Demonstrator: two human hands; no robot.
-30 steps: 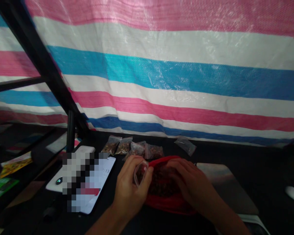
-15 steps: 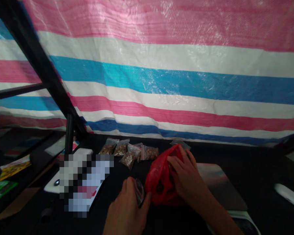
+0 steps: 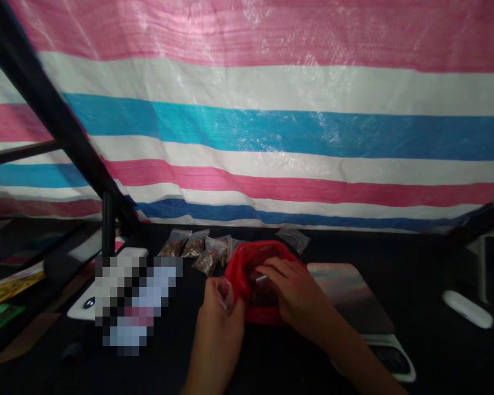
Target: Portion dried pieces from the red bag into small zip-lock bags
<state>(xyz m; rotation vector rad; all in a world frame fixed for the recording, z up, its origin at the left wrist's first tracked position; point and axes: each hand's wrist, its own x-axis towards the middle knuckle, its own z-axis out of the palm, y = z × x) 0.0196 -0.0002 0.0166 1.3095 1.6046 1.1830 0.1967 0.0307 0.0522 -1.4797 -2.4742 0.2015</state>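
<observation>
The red bag (image 3: 239, 267) has changed the most. Half a second ago the right hand (image 3: 296, 291) had its rim pulled up high, so the bag stood tall. Now the rim is lower and the top is wide open, so some brown bits (image 3: 261, 299) show inside. The right hand's fingers are bent down into the top. I can't tell if they grip anything, because the tips are hard to see.

The left hand (image 3: 220, 329) has come up close to the red bag. Its thumb and fingers pinch a small clear bag (image 3: 225, 293). The thumb side looks to be against the red bag too, but it is too dark to be sure. I think this helps the work: the top is wide, the bits are in reach, and the small clear bag is right beside them.

The red bag sits on the black bench (image 3: 420, 263). It has moved left against the other things, and now hides part of the row of full bags (image 3: 196, 245) behind it. Those look the same as before. A flat clear bag (image 3: 294, 240) lies at the back. What looks like a scale (image 3: 349, 299) is just to the right.
</observation>
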